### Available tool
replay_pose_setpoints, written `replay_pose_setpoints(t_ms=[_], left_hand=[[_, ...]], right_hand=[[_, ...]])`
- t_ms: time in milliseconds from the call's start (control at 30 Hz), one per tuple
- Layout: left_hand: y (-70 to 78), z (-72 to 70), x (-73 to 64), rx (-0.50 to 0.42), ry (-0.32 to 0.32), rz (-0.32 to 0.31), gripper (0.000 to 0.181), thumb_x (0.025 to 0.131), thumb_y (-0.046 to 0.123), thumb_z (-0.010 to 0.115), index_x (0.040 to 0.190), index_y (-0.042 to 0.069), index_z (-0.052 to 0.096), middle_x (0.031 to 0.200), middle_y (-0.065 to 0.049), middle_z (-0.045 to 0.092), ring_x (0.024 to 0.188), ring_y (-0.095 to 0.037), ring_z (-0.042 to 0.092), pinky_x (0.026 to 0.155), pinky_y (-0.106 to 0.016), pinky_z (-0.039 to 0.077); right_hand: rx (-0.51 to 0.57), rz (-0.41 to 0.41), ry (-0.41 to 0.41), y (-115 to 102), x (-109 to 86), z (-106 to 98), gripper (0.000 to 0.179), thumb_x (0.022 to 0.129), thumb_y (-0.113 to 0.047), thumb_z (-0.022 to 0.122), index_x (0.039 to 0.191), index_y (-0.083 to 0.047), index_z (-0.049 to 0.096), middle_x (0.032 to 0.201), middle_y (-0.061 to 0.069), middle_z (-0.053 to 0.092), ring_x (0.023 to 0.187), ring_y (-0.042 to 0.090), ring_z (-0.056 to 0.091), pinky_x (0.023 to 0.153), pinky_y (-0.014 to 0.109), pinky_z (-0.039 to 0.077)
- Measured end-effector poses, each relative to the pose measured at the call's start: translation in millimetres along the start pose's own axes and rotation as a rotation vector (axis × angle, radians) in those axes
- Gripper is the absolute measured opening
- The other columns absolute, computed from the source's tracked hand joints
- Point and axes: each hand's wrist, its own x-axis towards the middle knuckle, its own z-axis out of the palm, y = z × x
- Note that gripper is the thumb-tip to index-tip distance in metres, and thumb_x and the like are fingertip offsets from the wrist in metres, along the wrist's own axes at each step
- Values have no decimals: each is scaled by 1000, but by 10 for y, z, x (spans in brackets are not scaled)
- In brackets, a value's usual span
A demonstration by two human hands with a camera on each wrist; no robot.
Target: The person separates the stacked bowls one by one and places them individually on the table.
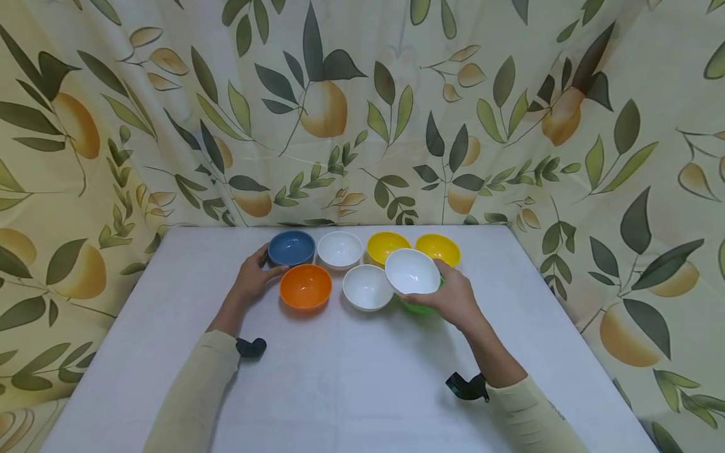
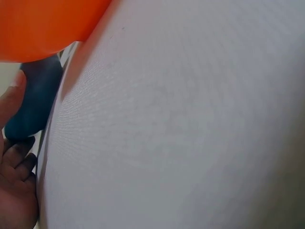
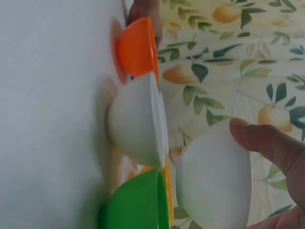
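My right hand point(image 1: 455, 296) holds a white bowl point(image 1: 412, 272) by its rim, raised over a green bowl point(image 1: 420, 308) that it mostly hides in the head view. From the right wrist view, the thumb lies on the rim of this white bowl point(image 3: 214, 176), with air between it and the green bowl point(image 3: 136, 202). At the left, my left hand point(image 1: 253, 277) grips the side of a blue bowl point(image 1: 291, 247) in the back row. Its thumb and curled fingers flank the blue bowl point(image 2: 38, 98) in the left wrist view. An orange bowl point(image 1: 306, 287) sits just in front.
A second white bowl point(image 1: 338, 250) and two yellow bowls point(image 1: 387, 244) stand in the back row. Another white bowl point(image 1: 367, 288) is between the orange and green ones. The white-covered table point(image 1: 340, 384) meets a patterned curtain point(image 1: 362, 126) at its back edge.
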Motion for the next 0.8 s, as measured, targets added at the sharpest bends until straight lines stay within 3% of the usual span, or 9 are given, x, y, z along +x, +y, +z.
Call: replay_pose_setpoints(t_ms=[167,400,800], left_hand=[[-2,-3,2,-1,9,22,100,94,38,81,167,3,23,171,-19,25,158,-37,21,127,-55,20],[-1,0,-10,-1,3,5,102,93,39,82,167,3,22,171,-19,24,158,-37,20,127,-56,18],[-9,11,2,-19,18,-6,105,92,43,82,168,7,20,173,-17,21,159,-36,17,127,-57,17]], right_hand=[[5,38,26,153,-58,-123,104,74,-38,97,153,3,45,147,26,54,129,45,51,105,62,51],[24,57,98,265,-143,-291,106,75,-39,97,155,4,42,149,27,52,131,46,50,104,63,51],[17,129,244,559,-178,-487,99,77,-30,96,151,9,43,148,34,50,131,52,48,104,68,48]])
